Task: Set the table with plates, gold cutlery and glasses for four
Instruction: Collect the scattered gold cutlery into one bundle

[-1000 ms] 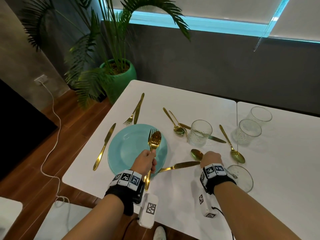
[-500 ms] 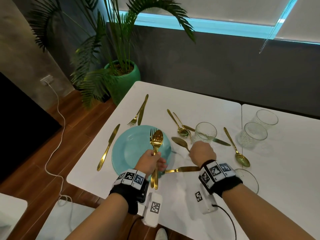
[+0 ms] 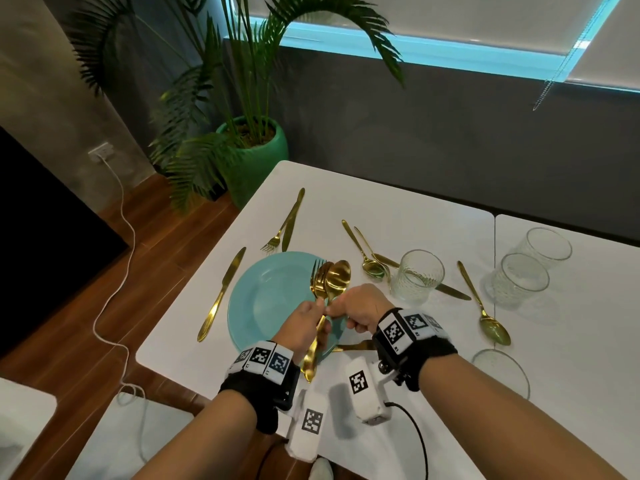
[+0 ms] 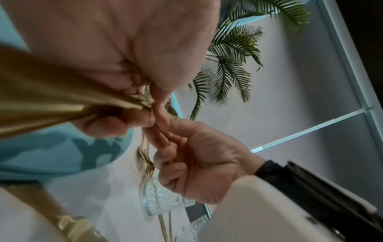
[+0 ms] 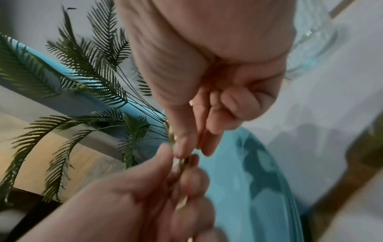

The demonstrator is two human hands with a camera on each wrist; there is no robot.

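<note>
My left hand (image 3: 316, 316) grips a bundle of gold cutlery (image 3: 322, 282), a fork and a spoon, upright above the teal plate (image 3: 266, 299). Its handles (image 4: 51, 104) stick out below my palm. My right hand (image 3: 341, 306) pinches the handle of another gold spoon (image 3: 340, 276) and holds it against the bundle. The fingertips of the two hands touch at the handles. In the right wrist view my right fingers (image 5: 211, 124) meet the left hand (image 5: 145, 188) over the plate (image 5: 261, 180).
On the white table (image 3: 398, 202) lie a gold knife (image 3: 221, 296) left of the plate, a fork and knife (image 3: 285, 225) beyond it, two spoons (image 3: 367, 254), a knife (image 3: 450, 291), a spoon (image 3: 485, 306), three glasses (image 3: 420, 277) (image 3: 523, 280) (image 3: 547, 244) and a clear glass plate (image 3: 519, 368). A potted palm (image 3: 256, 154) stands past the corner.
My right hand lifted a spoon off the table and carried it left to the bundle. My left hand stayed over the plate with the fork and spoon.
</note>
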